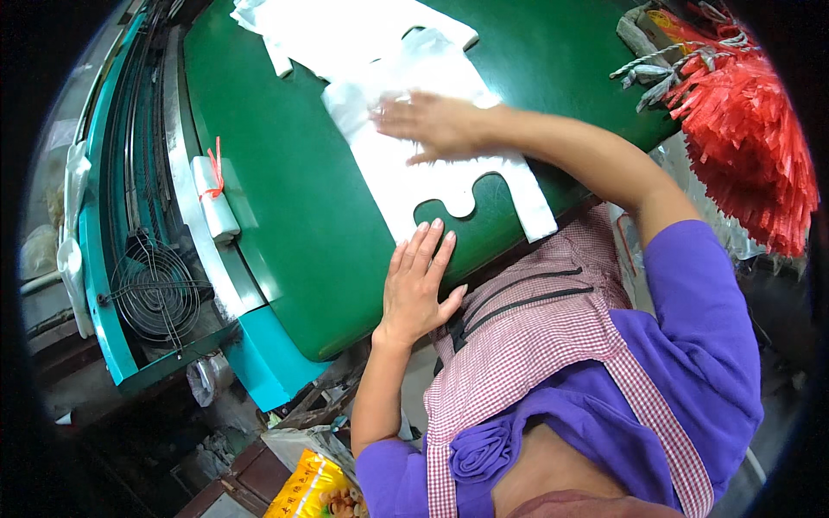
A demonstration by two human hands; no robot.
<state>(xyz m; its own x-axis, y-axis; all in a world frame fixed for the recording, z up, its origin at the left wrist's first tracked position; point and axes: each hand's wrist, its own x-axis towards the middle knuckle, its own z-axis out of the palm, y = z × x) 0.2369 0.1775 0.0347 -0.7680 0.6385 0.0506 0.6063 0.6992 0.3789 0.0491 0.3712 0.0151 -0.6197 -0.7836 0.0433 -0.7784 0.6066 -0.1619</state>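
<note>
Pressing flat and open, the right hand (436, 125) smoothed the white plastic bag (432, 173); the left hand (416, 285) rested open on the green table (294, 198), the smoothing seemingly unfinished.

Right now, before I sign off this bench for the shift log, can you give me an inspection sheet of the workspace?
Surface: green flat worktop, teal-edged, bare in places.
Job's things: white plastic vest-style carrier bags stacked flat near the front edge; a second white stack further back.
Clutter: small white roll tied with red string at the worktop's left edge; bundle of red plastic strips at right.
Hands: right hand flat on the near bags; left hand flat on the worktop edge, touching the stack's near edge.
Cables: nothing seen.
Surroundings: round wire fan guard on the teal machine frame; yellow printed packet below.
</note>
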